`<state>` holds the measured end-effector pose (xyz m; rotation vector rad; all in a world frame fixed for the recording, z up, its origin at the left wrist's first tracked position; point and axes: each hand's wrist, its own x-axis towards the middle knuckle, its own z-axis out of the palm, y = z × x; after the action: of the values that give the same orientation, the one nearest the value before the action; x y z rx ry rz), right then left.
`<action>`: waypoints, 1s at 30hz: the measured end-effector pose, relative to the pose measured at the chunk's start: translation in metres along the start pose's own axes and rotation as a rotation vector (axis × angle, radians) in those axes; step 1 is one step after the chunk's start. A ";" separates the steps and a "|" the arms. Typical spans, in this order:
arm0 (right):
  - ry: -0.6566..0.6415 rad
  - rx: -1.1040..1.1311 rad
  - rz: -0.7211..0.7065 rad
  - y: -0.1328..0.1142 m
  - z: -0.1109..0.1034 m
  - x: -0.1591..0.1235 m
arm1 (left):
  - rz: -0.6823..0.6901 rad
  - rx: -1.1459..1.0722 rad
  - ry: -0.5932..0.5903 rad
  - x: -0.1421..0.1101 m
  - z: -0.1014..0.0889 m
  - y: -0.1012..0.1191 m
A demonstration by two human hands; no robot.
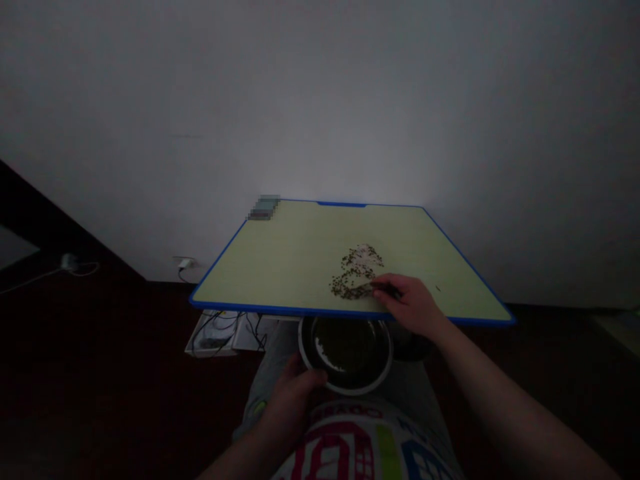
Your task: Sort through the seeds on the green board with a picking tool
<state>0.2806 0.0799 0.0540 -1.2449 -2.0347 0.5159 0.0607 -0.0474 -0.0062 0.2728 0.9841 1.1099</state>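
Extending ahead of both my hands: one table [280, 267], pale yellow-green top, blue edging, its near edge just beyond my left hand [295, 390] and partly beneath my right [403, 300].

One round bowl [350, 391], pale rim, dark interior with a greenish cast and a bright curved patch along the side nearest my left hand; contents too dim to identify. Located below the table's near edge, over my lap. My left hand holds it at the rim, thumb over the lip, fingers against the outer side.

One dark rounded form [413, 347], to the right of the bowl and below my right wrist; partly hidden, kind and contents unclear.

One slim dark implement [393, 289], pinched between the thumb and fingers of my right hand, closed narrowly on it; its tip points left, at the grains. Exact type cannot be told.

One whitish patch [366, 256], irregular, lying on the tabletop ahead of my right fingers, among the grains.

Small grains [345, 291], numerous, brown to dark, roundish: a loose scatter, left of and ahead of my right fingertips, thickest at the near end, thinning to single pieces at the margins.
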 end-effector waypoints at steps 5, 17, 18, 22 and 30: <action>-0.020 -0.002 -0.013 0.017 -0.009 -0.004 | -0.006 0.023 0.001 0.000 0.001 0.000; 0.073 -0.012 -0.074 0.019 -0.006 -0.008 | -0.006 0.033 -0.020 0.003 -0.003 -0.002; 0.057 -0.015 -0.094 0.018 -0.006 -0.008 | 0.000 0.028 -0.029 0.003 -0.002 -0.002; 0.021 -0.041 -0.175 0.015 -0.005 -0.007 | -0.003 0.016 -0.026 0.001 0.001 -0.001; 0.088 -0.067 -0.111 0.018 -0.002 -0.008 | -0.012 0.055 -0.057 0.000 0.002 0.002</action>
<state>0.2956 0.0811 0.0409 -1.1652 -2.0477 0.3380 0.0606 -0.0460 -0.0038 0.3407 0.9651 1.0598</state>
